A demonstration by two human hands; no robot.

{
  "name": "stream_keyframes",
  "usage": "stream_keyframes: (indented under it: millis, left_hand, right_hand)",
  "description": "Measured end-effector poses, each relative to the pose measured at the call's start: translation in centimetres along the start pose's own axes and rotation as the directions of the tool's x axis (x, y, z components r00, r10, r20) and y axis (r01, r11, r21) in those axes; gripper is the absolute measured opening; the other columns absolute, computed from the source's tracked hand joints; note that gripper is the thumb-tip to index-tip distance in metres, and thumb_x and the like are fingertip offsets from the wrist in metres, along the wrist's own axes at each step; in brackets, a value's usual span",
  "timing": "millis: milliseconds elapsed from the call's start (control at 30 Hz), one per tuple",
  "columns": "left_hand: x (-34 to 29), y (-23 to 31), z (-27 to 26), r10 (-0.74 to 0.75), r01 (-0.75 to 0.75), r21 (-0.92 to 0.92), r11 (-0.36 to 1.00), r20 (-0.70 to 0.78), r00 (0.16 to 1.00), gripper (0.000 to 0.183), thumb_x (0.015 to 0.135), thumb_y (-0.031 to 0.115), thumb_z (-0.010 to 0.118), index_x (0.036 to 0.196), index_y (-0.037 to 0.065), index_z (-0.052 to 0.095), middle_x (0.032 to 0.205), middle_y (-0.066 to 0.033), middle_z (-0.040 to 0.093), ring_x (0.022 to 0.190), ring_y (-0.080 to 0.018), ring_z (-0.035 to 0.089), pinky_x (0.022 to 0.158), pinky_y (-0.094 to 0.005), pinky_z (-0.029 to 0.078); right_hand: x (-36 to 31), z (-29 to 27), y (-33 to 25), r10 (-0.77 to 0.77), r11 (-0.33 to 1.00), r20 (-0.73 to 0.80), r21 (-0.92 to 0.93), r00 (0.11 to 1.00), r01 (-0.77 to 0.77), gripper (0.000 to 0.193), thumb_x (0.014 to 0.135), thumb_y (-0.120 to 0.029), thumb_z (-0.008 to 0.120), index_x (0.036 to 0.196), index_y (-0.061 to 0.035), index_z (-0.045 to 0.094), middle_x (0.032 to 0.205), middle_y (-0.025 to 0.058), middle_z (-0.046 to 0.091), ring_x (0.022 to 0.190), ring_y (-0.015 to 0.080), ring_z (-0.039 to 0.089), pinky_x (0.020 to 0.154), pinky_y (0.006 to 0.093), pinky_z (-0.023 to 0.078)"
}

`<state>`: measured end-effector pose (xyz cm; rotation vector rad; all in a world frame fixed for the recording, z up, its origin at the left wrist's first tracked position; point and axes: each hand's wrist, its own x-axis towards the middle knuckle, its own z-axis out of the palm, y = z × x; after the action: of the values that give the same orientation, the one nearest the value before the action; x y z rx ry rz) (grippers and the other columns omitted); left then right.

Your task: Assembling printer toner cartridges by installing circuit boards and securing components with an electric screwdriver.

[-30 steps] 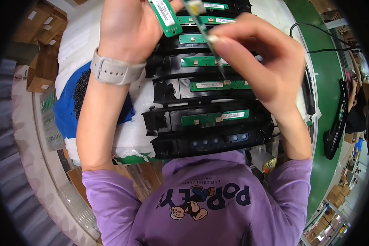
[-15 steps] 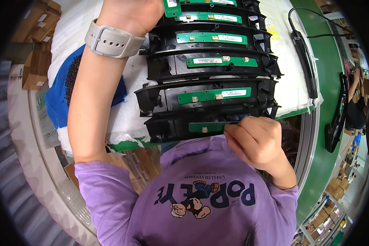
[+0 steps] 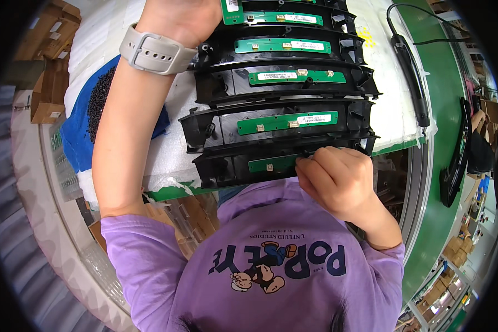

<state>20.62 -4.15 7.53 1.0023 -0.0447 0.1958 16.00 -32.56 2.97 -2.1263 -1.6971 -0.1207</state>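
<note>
In front of me lies a row of curved black plastic housings, each with a long green circuit board. My right hand (image 3: 340, 180) is closed in a pinch at the right part of the board (image 3: 269, 165) in the nearest housing (image 3: 221, 170). Its fingers cover that end of the board, and whatever is between the fingertips is too small to make out. My left hand (image 3: 185, 19), with a grey watch strap at the wrist, is at the top edge. A separate green circuit board (image 3: 232, 14) stands out from it, crosswise over the far housings. The left fingertips are out of frame.
Left of the housings, a blue cloth (image 3: 77, 133) carries a heap of small black pieces (image 3: 98, 105). On the right lies a black corded tool (image 3: 412, 83). Farther right are a long black part (image 3: 456, 160) on a green surface and another person (image 3: 481, 144).
The housings sit slightly higher and farther left in the view. My right hand stays pinched at the nearest board. The separate board keeps its place beside my left hand.
</note>
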Motion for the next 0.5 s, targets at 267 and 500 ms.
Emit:
stream_keyframes:
  millis: [267,500]
  left_hand:
    - [-0.4,-0.4,0.8,-0.094,0.088,-0.104,0.991,-0.056,0.994,0.02,0.095,0.019,0.051,0.094,0.002,0.06,0.076,-0.0069,0.064,0.053,-0.0121,0.054,0.048,-0.0251,0.044]
    - [-0.5,-1.1,1.1,-0.12,0.115,-0.09,0.989,-0.054,0.991,0.024,0.096,0.025,0.049,0.095,0.004,0.06,0.077,-0.0055,0.065,0.053,-0.0118,0.056,0.052,-0.0251,0.047]
  right_hand:
    - [-0.3,-0.1,-0.8,0.053,0.996,-0.005,-0.076,0.999,-0.053,0.018,0.066,-0.005,0.076,0.078,-0.0035,0.063,0.063,0.0026,0.048,0.05,0.0167,0.052,0.041,0.0288,0.039]
    - [-0.6,-0.1,-0.8,0.041,0.994,-0.025,-0.098,0.999,-0.043,0.017,0.067,-0.004,0.076,0.075,-0.0034,0.061,0.062,0.0023,0.046,0.049,0.0161,0.051,0.04,0.0289,0.037]
